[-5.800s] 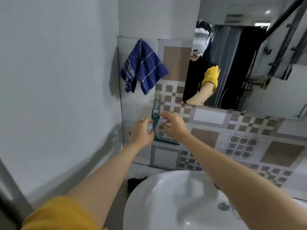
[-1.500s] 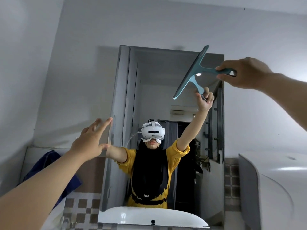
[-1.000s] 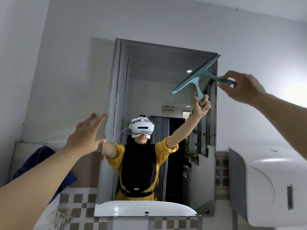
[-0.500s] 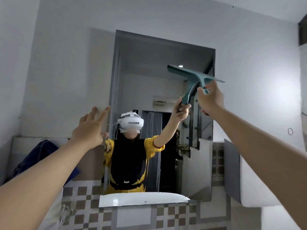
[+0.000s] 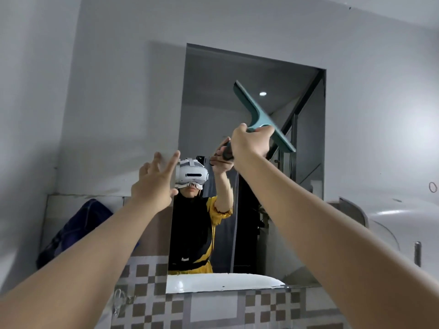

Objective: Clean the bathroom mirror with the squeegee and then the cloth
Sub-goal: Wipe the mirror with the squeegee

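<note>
We grip the squeegee (image 5: 262,116) by its handle in our right hand (image 5: 251,144), fingers clenched round it. The teal blade runs from ten o'clock to four o'clock of that fist, tilted, its upper end high over the mirror (image 5: 251,74) and its lower end just past our knuckles. Whether the blade edge touches the glass we cannot tell. Our left hand (image 5: 154,184) is released, fingers spread, holding nothing, raised at the mirror's left edge; it sits at eight o'clock from the right hand, well apart from the squeegee. The cloth (image 5: 76,229), dark blue, hangs on the wall at seven o'clock from the left hand, partly behind our forearm. Below the glass runs checked tile (image 5: 273,305); a white dispenser (image 5: 389,224) is mounted at three o'clock of the mirror.
</note>
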Demonstrator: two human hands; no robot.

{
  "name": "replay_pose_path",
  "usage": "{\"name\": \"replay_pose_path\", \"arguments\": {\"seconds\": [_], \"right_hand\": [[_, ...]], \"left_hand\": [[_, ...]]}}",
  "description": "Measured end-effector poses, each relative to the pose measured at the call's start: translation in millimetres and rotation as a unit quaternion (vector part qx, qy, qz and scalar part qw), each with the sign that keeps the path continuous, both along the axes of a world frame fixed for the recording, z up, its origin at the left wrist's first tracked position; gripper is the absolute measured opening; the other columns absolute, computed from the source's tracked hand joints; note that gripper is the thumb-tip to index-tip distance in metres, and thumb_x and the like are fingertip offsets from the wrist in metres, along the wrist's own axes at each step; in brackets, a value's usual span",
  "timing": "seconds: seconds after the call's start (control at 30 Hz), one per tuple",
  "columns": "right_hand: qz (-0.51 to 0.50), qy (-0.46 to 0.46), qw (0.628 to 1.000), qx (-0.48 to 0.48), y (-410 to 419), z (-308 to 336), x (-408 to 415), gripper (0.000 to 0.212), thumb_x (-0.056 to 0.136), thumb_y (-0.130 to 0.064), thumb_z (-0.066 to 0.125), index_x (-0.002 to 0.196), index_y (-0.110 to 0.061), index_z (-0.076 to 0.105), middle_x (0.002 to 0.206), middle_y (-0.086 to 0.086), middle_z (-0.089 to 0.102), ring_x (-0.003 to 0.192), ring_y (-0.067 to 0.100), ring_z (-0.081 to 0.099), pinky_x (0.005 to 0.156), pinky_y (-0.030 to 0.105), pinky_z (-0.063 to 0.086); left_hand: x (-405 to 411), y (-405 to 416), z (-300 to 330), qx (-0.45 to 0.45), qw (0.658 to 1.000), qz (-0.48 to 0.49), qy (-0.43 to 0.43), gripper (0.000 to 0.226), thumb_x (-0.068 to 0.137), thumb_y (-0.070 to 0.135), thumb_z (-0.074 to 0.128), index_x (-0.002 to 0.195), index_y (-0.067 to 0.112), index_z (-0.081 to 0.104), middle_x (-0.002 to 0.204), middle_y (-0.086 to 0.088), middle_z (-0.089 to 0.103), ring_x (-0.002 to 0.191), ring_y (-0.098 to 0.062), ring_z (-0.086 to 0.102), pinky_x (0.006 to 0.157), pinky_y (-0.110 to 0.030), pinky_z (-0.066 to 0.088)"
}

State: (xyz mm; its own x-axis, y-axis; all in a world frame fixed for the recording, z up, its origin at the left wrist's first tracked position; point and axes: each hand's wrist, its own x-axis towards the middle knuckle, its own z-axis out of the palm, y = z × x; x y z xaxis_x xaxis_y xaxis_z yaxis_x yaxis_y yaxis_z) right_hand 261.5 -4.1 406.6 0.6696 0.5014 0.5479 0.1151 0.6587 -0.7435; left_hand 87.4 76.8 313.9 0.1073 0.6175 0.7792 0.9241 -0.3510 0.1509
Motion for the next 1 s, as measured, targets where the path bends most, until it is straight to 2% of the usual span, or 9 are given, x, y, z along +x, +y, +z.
{"name": "replay_pose_path", "arguments": {"seconds": [0.17, 0.27, 0.37, 0.4, 0.5, 0.7, 0.8, 0.93, 1.0], "right_hand": [[0.050, -0.028, 0.998, 0.022, 4, -15, -58, 0.016, 0.094, -0.018, 0.053, 0.095, -0.016, 0.038, 0.078, 0.000, 0.055, 0.070, 0.018, 0.063, 0.055, 0.026, 0.052], [0.044, -0.068, 0.996, 0.035, 10, -25, -78, 0.021, 0.092, -0.022, 0.052, 0.082, -0.031, 0.035, 0.072, -0.006, 0.054, 0.068, 0.023, 0.065, 0.071, 0.044, 0.055], [0.009, -0.117, 0.992, 0.048, 16, -37, -72, 0.012, 0.094, -0.021, 0.052, 0.093, -0.020, 0.041, 0.073, -0.007, 0.053, 0.061, 0.014, 0.058, 0.058, 0.033, 0.051], [-0.001, -0.145, 0.988, 0.049, 17, -42, -67, 0.013, 0.093, -0.023, 0.053, 0.096, -0.019, 0.041, 0.075, -0.004, 0.056, 0.062, 0.017, 0.060, 0.055, 0.034, 0.054], [-0.034, -0.247, 0.968, 0.025, 25, -59, -46, 0.015, 0.089, -0.033, 0.055, 0.094, -0.033, 0.041, 0.079, 0.005, 0.068, 0.064, 0.029, 0.068, 0.054, 0.049, 0.059], [-0.145, -0.407, 0.902, 0.011, 12, -57, 20, 0.027, 0.087, -0.037, 0.064, 0.110, -0.025, 0.056, 0.076, -0.006, 0.068, 0.054, 0.017, 0.064, 0.046, 0.037, 0.056], [-0.194, -0.455, 0.869, 0.009, 6, -50, 49, 0.031, 0.086, -0.039, 0.066, 0.114, -0.026, 0.061, 0.084, -0.010, 0.069, 0.051, 0.004, 0.050, 0.046, 0.022, 0.038], [-0.232, -0.502, 0.833, 0.006, 1, -44, 79, 0.031, 0.086, -0.039, 0.065, 0.115, -0.029, 0.062, 0.075, -0.015, 0.063, 0.050, -0.001, 0.045, 0.047, 0.019, 0.032], [-0.247, -0.519, 0.818, 0.007, -4, -43, 92, 0.032, 0.086, -0.039, 0.066, 0.117, -0.029, 0.063, 0.074, -0.014, 0.063, 0.052, 0.002, 0.048, 0.047, 0.020, 0.034]], "left_hand": [[1, 2, 0, -0.006, 1.000, -0.002, -0.001, 0.097, 0.087, 0.033, 0.060, 0.139, 0.049, -0.020, 0.158, -0.007, -0.008, 0.142, -0.035, 0.007, 0.097, -0.054, 0.043], [1, 1, 1, -0.011, 1.000, -0.003, -0.003, 0.095, 0.087, 0.034, 0.060, 0.140, 0.048, -0.017, 0.158, -0.006, -0.007, 0.142, -0.035, 0.007, 0.099, -0.054, 0.041], [0, -2, 2, -0.013, 1.000, -0.009, -0.005, 0.093, 0.088, 0.034, 0.060, 0.140, 0.049, -0.015, 0.159, -0.004, -0.005, 0.142, -0.034, 0.008, 0.098, -0.053, 0.041], [-1, -2, 2, -0.013, 1.000, -0.014, -0.005, 0.093, 0.088, 0.034, 0.060, 0.140, 0.050, -0.016, 0.159, -0.004, -0.005, 0.142, -0.034, 0.007, 0.098, -0.053, 0.041], [-4, -4, 1, -0.008, 0.999, -0.035, 0.004, 0.092, 0.088, 0.034, 0.059, 0.140, 0.050, -0.016, 0.159, -0.007, -0.005, 0.142, -0.037, 0.005, 0.099, -0.054, 0.041], [-21, 2, -29, 0.022, 0.995, -0.062, 0.074, 0.089, 0.085, 0.050, 0.056, 0.143, 0.046, -0.011, 0.159, -0.006, -0.007, 0.143, -0.039, 0.000, 0.096, -0.059, 0.044], [-24, 8, -41, 0.028, 0.992, -0.053, 0.109, 0.098, 0.079, 0.060, 0.056, 0.140, 0.047, -0.019, 0.158, -0.007, -0.013, 0.143, -0.039, -0.007, 0.100, -0.061, 0.039], [-22, 10, -43, 0.028, 0.992, -0.054, 0.109, 0.100, 0.079, 0.062, 0.055, 0.134, 0.051, -0.029, 0.155, -0.006, -0.022, 0.142, -0.038, -0.012, 0.106, -0.063, 0.027], [-22, 10, -43, 0.023, 0.993, -0.054, 0.105, 0.101, 0.079, 0.060, 0.055, 0.131, 0.052, -0.031, 0.154, -0.004, -0.026, 0.142, -0.036, -0.014, 0.107, -0.062, 0.022]]}}
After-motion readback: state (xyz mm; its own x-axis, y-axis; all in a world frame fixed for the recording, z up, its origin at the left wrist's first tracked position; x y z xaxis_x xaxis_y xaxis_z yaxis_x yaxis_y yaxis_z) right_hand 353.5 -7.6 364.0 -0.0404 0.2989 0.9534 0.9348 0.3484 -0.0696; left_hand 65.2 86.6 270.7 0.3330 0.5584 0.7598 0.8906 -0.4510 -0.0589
